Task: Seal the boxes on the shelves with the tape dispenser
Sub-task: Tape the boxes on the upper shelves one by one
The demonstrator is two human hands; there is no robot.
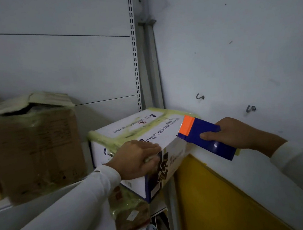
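A white printed box with yellowish tape over its top seams sits on the shelf at the right end. My left hand presses on its near top edge, fingers curled over the front face. My right hand grips a blue tape dispenser with an orange front end, whose toothed edge rests at the box's right top edge. A brown cardboard box with a raised, loosely taped flap stands to the left on the same shelf.
The white wall closes in on the right, with a yellow panel below. A slotted shelf upright rises behind the white box. Another taped brown box sits on the shelf underneath.
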